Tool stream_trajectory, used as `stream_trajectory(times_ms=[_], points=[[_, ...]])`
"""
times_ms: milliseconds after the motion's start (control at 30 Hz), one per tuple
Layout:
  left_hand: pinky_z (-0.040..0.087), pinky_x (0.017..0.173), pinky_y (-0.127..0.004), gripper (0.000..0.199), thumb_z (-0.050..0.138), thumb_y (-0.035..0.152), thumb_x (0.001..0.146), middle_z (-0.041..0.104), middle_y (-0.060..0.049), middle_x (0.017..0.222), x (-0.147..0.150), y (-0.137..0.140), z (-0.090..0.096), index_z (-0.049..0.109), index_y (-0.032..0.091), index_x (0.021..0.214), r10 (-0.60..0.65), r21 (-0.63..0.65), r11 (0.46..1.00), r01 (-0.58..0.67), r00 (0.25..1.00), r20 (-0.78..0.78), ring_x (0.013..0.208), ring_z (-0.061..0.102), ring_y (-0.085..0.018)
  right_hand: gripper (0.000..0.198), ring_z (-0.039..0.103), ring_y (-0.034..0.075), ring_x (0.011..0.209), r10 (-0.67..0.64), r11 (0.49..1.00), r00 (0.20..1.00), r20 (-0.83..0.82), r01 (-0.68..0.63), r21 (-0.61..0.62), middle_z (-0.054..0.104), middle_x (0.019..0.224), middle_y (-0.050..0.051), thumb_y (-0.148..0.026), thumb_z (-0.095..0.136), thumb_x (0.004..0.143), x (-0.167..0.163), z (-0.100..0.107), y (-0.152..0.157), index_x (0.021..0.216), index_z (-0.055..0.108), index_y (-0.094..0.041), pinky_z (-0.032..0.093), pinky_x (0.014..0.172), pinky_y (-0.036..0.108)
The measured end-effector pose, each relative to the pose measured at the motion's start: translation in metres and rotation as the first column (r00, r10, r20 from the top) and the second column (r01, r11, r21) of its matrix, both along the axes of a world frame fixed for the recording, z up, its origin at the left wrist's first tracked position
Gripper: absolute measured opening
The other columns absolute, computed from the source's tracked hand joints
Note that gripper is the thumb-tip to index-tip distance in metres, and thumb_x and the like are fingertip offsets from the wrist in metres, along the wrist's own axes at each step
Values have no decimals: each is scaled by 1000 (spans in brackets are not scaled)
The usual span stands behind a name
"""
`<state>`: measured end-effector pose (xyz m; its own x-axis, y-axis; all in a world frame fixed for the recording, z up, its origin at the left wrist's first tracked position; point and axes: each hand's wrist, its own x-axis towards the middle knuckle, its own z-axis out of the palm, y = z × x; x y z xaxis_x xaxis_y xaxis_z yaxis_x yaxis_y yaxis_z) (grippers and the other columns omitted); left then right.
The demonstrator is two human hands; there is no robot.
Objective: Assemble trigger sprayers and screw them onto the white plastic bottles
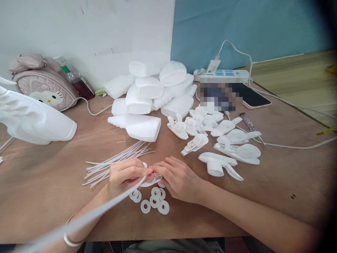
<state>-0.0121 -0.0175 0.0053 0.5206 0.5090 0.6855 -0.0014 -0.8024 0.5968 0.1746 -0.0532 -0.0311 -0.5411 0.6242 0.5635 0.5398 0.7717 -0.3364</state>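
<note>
My left hand (pixel 125 175) pinches one end of a white plastic tube (pixel 105 208), whose long free part slants toward the camera at the lower left. Closed fingers of my right hand (pixel 179 178) meet the left fingertips over a white spray head (pixel 150 181), mostly hidden by both hands. Just below them lie several white ring washers (pixel 163 207). Behind my left hand a bundle of thin white tubes (pixel 105 167) is spread on the table. To the right of my right hand are several loose white spray heads (pixel 221 163).
White bottles (pixel 143 127) are piled at the back of the wooden table (pixel 197 225); another bottle (pixel 39 117) is at left. A pink bag (pixel 44 84) and drink bottle (pixel 79 84) stand behind. Right: phone (pixel 254 95), power strip (pixel 223 74), screwdriver (pixel 249 123), white cable (pixel 302 146).
</note>
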Motion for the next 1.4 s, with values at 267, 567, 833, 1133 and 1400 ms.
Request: stream_trajectory(times_ms=[267,567,833,1133,1400], points=[[51,58,-28,28,64,5,72,66,-2,70,-5,-3,-15,63,21,95,8,50,999,-7,1000,-23,58,59,-12,21,47,17,68,4,1000,1000,8,-4,23,64,91,6,-10,42,84,-1,3,-1,104,48,-14,38,61,30],[50,64,-30,24,66,1,68,66,0,67,-2,-1,-10,61,18,85,62,21,998,-61,997,-46,57,58,-11,22,54,19,75,25,999,1000,-12,-25,-34,63,90,8,-12,42,84,1,4,0,105,48,-14,41,63,32],[48,70,-32,6,65,17,73,65,-5,73,-5,2,-2,62,17,78,105,-315,943,-109,994,-28,73,60,-17,23,59,17,78,-50,930,958,-282,-59,-364,63,87,4,-20,62,76,3,8,-1,97,52,-18,48,70,28],[45,56,-21,30,65,31,66,61,-3,85,-17,66,7,50,17,87,611,-705,426,-567,755,-238,66,59,-13,20,58,14,69,-185,926,895,-407,20,-377,61,84,3,-21,59,77,4,15,-1,95,51,-20,48,59,25],[44,39,-24,53,67,51,62,60,-3,64,-12,105,-1,39,17,92,441,-664,282,-692,709,-551,47,60,-18,12,58,16,80,-69,991,901,-428,12,-133,59,84,5,-23,60,80,2,11,-1,87,50,-19,49,68,29]])
